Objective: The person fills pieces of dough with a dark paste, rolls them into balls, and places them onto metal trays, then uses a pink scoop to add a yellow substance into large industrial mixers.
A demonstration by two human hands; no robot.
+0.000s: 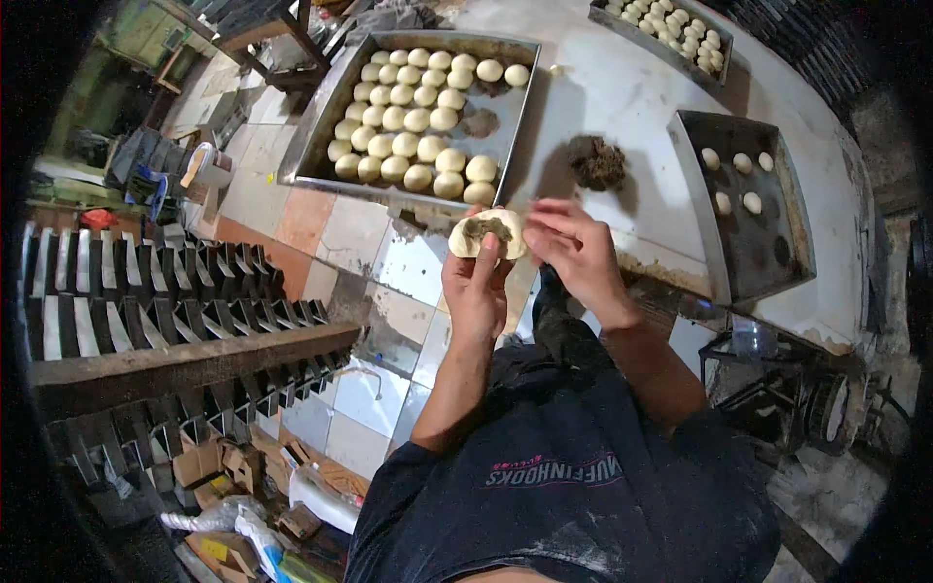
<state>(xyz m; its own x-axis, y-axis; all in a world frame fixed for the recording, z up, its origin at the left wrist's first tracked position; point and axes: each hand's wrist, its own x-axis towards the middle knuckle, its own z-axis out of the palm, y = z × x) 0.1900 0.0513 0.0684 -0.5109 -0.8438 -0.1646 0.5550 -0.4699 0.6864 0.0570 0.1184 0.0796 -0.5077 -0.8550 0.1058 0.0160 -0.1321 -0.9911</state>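
Observation:
A pale, flattened piece of dough (465, 233) with a dark, crumbly filling in its middle rests in my left hand (478, 277), whose thumb presses into the filling. My right hand (573, 253) has its bent fingertips on the dough's right edge. Above my hands, a large metal tray (501, 129) holds rows of round dough balls (416, 120). A dark heap of filling (595, 162) lies on the white worktable (646, 219) to the right of that tray. At the right, a second tray (753, 243) carries several dough balls.
A third tray (660, 39) of dough balls stands at the back right. Metal racks of stacked pans (165, 282) fill the left. A white bucket (209, 165) sits on the tiled floor (374, 321). Cardboard boxes (214, 486) lie at lower left, a black stand (816, 398) under the table's right.

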